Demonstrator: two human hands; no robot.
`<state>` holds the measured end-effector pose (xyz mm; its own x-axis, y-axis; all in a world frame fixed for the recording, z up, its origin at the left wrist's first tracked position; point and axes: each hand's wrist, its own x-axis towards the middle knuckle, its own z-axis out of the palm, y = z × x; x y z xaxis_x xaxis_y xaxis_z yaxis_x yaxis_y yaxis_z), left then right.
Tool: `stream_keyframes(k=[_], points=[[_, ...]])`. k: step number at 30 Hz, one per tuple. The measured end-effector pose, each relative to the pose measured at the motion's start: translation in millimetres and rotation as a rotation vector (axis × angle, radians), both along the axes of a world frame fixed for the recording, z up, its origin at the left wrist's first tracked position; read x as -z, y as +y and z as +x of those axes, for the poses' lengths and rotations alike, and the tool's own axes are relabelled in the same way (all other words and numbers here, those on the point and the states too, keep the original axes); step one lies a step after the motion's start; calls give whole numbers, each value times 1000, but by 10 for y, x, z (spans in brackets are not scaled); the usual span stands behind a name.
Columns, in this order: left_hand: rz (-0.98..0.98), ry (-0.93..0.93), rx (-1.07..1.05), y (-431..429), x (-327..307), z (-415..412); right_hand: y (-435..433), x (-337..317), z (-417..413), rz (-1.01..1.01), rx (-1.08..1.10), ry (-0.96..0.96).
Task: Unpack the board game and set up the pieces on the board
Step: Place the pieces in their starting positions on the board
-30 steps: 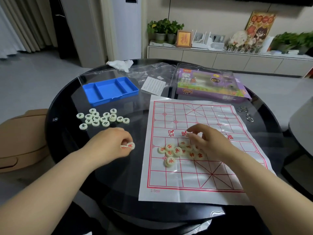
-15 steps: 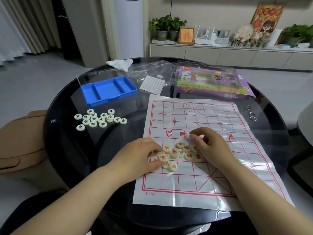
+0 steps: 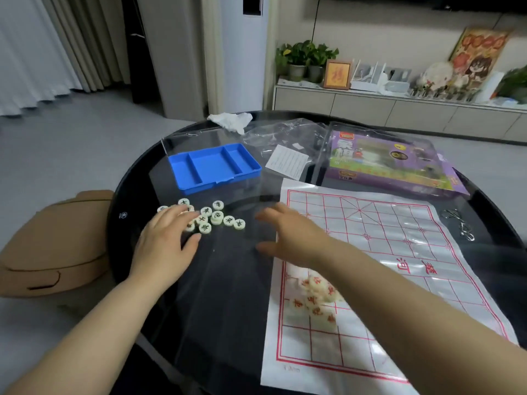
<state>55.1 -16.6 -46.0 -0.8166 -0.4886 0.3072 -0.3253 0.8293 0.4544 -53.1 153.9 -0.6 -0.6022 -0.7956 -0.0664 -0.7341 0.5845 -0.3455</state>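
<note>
Open-fingered, your left hand point(image 3: 165, 243) is resting on the black-marked xiangqi pieces point(image 3: 216, 216) on the glass table point(image 3: 228, 280); your right hand point(image 3: 288, 238) is hovering open beside them. Red-marked pieces point(image 3: 316, 296) are lying heaped on the unfolded board point(image 3: 399, 246), so unpacking is looking done and arranging both 2 heaps is awaiting you.

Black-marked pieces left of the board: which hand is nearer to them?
Left. The left hand is at the black-marked pieces, its fingers over several of them. The right hand, open, is off to their right with bare table between, by the board's left edge.
</note>
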Motion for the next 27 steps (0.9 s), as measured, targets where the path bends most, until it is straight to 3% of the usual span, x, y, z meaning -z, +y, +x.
stream_keyframes(k=[5, 11, 19, 27], points=[[20, -107, -73, -88, 64, -58, -577, 159, -33, 41, -57, 61], [11, -129, -34, -120, 102, -105, -825, 300, -91, 101, -182, 282], [38, -128, -27, -105, 74, -96, -840, 197, -106, 207, -193, 282], [55, -131, -20, -96, 50, -72, -743, 195, -121, 154, -109, 156]])
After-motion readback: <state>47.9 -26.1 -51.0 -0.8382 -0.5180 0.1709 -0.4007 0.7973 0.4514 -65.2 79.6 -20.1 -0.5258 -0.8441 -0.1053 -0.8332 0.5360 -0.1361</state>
